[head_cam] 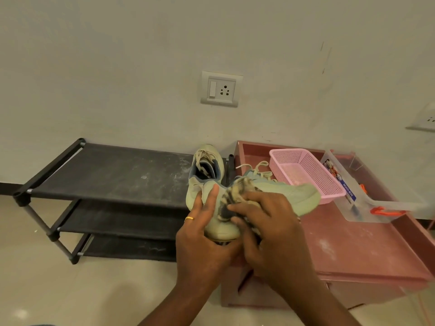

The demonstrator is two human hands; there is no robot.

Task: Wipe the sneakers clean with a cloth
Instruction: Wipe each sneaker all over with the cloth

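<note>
My left hand [202, 234] grips the heel end of a pale green sneaker [296, 192], which lies sideways in the air with its toe pointing right. My right hand [266, 222] holds a striped, dirty cloth [237, 189] bunched against the sneaker's side near the heel. The second pale green sneaker [207, 168] stands on the right end of the shoe rack's top shelf, with its laces loose and its opening facing me.
A black three-tier shoe rack [106, 177], dusty on top, stands against the wall at left. At right is a pink cabinet [357, 250] carrying a pink mesh basket [303, 170] and a clear plastic box [348, 187] with orange clips. A wall socket [221, 89] is above.
</note>
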